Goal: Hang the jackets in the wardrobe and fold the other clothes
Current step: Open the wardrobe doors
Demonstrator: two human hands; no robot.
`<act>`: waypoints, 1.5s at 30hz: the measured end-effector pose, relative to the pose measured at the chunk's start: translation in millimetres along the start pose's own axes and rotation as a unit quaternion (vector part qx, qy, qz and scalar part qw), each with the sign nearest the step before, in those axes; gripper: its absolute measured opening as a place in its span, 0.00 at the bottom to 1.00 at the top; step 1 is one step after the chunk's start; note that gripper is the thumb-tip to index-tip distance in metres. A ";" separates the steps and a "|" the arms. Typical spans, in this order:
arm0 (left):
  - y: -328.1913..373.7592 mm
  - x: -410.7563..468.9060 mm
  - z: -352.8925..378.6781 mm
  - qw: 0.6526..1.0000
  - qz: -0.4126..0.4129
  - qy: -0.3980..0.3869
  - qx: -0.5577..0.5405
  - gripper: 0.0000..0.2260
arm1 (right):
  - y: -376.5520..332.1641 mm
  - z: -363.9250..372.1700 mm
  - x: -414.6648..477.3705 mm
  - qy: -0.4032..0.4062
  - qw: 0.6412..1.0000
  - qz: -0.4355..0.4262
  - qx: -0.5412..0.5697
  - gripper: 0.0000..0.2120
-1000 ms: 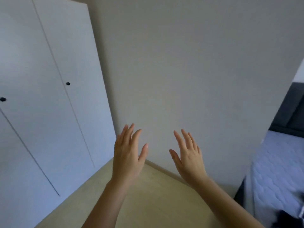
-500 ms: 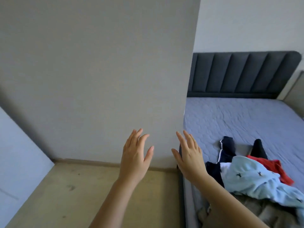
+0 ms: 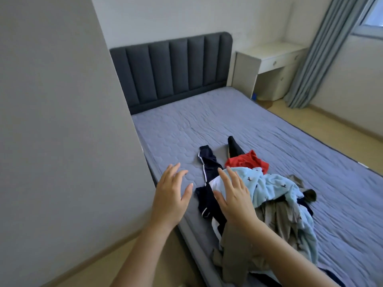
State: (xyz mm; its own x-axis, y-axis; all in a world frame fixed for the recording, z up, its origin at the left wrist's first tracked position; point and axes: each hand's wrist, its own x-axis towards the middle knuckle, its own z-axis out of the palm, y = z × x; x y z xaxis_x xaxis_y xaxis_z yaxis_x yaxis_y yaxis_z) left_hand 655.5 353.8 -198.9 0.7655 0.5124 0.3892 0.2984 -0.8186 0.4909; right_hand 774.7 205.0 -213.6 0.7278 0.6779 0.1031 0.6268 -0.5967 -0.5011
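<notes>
1. The grey-blue quilted bed (image 3: pixel 269 131) carries the task's clothes (image 3: pixel 275 216), heaped toward 5 o'clock.
2. A light-blue printed fleece garment (image 3: pixel 267 183) tops the heap; a navy white-striped garment (image 3: pixel 208 162) trails at its 10 o'clock.
3. The left hand (image 3: pixel 171 197) and right hand (image 3: pixel 234 197) reach out at the heap's 9 o'clock edge, each grip slack and empty.
4. Likely step: choosing a first garment. The next move calls for pulling one free and judging whether it is a jacket or something to fold.
</notes>
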 end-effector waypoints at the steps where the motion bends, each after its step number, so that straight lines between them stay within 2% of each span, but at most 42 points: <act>1: -5.0 11.0 0.2 1.000 0.006 -0.007 -0.008 0.22 | -3.4 1.7 6.1 0.003 1.000 0.010 0.007 0.33; 4: -18.1 31.0 -8.4 1.000 0.018 -0.005 -0.020 0.22 | -17.9 7.9 21.1 0.006 1.000 0.002 0.016 0.28; 10: -41.3 0.8 -51.3 0.999 -0.026 0.042 0.001 0.19 | -61.6 24.7 25.4 -0.013 0.997 -0.071 0.026 0.27; 18: -74.2 -136.7 -140.1 0.976 -0.163 0.135 0.051 0.18 | -176.4 80.5 -48.1 -0.130 0.965 -0.217 0.072 0.28; 26: -109.0 -285.3 -255.2 0.931 -0.251 0.237 0.114 0.18 | -317.5 132.3 -142.0 -0.174 0.908 -0.369 0.093 0.26; 33: -142.0 -488.7 -380.1 0.877 -0.351 0.263 0.198 0.20 | -467.7 203.4 -306.6 -0.233 0.847 -0.462 0.126 0.26; 37: -156.6 -596.8 -452.1 0.830 -0.415 0.297 0.227 0.14 | -545.3 231.6 -404.4 -0.274 0.807 -0.503 0.145 0.26; 45: -189.4 -745.8 -547.7 0.725 -0.522 0.367 0.259 0.18 | -684.3 283.7 -530.6 -0.322 0.727 -0.592 0.132 0.27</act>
State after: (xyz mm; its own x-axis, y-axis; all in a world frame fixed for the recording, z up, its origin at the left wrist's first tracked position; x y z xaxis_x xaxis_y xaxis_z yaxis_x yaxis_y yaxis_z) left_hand -284.1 268.9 -155.1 -0.4843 0.7674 0.4201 0.8163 0.2236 0.5326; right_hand -119.4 375.3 -169.1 -0.6136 0.7596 0.2157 0.5702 0.6152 -0.5444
